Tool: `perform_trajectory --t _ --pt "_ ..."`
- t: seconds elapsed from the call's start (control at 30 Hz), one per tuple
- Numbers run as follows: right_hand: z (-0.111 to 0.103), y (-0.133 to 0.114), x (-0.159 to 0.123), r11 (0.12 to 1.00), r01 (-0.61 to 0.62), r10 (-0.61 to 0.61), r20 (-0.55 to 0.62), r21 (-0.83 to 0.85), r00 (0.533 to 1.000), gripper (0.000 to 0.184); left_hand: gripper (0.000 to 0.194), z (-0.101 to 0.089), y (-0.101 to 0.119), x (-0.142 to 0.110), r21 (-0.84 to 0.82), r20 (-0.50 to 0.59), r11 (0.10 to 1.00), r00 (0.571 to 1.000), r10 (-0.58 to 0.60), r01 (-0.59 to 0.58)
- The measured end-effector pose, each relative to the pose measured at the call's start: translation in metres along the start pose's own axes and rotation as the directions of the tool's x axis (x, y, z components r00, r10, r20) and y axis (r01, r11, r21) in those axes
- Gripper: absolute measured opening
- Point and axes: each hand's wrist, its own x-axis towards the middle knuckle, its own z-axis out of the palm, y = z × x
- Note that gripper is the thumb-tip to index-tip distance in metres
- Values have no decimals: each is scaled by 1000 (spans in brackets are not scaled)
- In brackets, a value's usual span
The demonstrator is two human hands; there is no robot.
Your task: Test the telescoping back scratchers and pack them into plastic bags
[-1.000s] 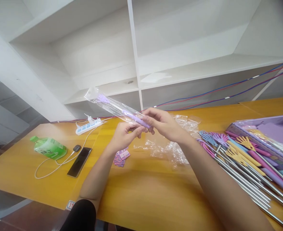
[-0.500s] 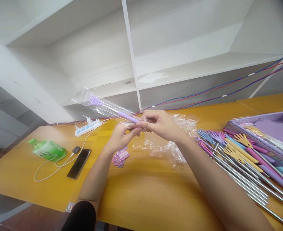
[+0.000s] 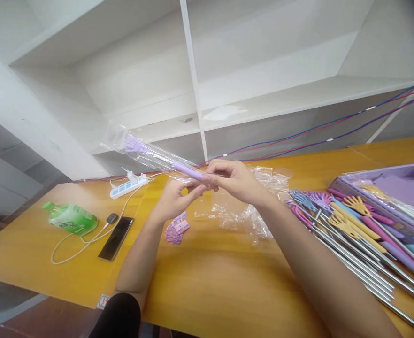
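A lilac back scratcher (image 3: 187,170) lies inside a clear plastic bag (image 3: 161,158), its hand-shaped head pointing up and to the left. My right hand (image 3: 232,180) pinches the bag at the handle end, thumb and fingers closed. Just left of it, my left hand (image 3: 176,199) has its thumb and fingers closed on the bag from below, close to the right fingertips. Both hands are raised over the table. Beneath and behind them is a heap of clear plastic bags (image 3: 252,216), and a small pile of pink and purple cards (image 3: 177,229) sits below my left hand.
To the right, several back scratchers (image 3: 355,234) in mixed colours lie beside a purple box (image 3: 348,180). On the left are a green bottle (image 3: 71,218), a phone (image 3: 116,238) with a white cable, and a power strip (image 3: 127,187). White shelving (image 3: 195,75) rises behind the table (image 3: 214,281).
The bagged scratcher has shifted slightly, its head a little farther left. My fingers have moved a little along the bag's end; both hands remain on it.
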Motion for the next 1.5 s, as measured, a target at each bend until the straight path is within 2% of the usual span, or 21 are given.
perform_trajectory --t 0.17,0.33,0.47,0.6,0.77,0.9,0.97,1.03,1.13,1.23,1.33,1.4,1.5 --pt "4 5 2 992 80 -91 -107 -102 990 34 28 6 -1 2 -62 -75 997 996 -39 35" --pt "11 5 2 993 75 -89 -173 -87 981 41 37 11 -6 4 -115 -147 993 988 -40 23" --pt "13 5 2 997 56 -62 -133 -51 989 46 40 9 -7 3 -63 -151 997 987 -51 41" --pt "13 5 0 997 48 -53 -89 -58 995 45 48 6 -4 4 10 -144 1000 989 27 -26" --pt "16 2 -1 995 85 -87 -27 -54 996 49 43 6 -3 1 -91 -100 990 990 100 -110" --pt "17 -1 -1 997 60 -61 13 50 998 49 41 8 -3 -2 -188 -38 979 996 78 -84" --pt "17 -2 -2 993 35 -40 43 109 998 49 41 8 -3 -3 -204 -22 972 994 109 -112" --pt "16 -2 -2 987 -6 -7 79 158 997 49 38 5 -1 -2 -174 -15 970 985 172 -172" --pt "15 3 -2 970 -75 51 109 231 993 47 33 -1 -1 0 -31 -18 964 965 263 -264" --pt "16 12 1 936 -140 105 125 323 987 47 33 -6 -4 2 122 -36 937 942 334 -328" --pt "17 21 4 897 -218 174 147 384 974 52 27 -7 -6 4 204 -61 899 912 406 -386" --pt "17 24 5 876 -266 221 157 401 963 54 22 -6 -6 6 239 -75 883 899 431 -404" --pt "18 25 5 841 -327 264 200 430 944 55 25 -3 -6 7 279 -85 880 903 421 -384"
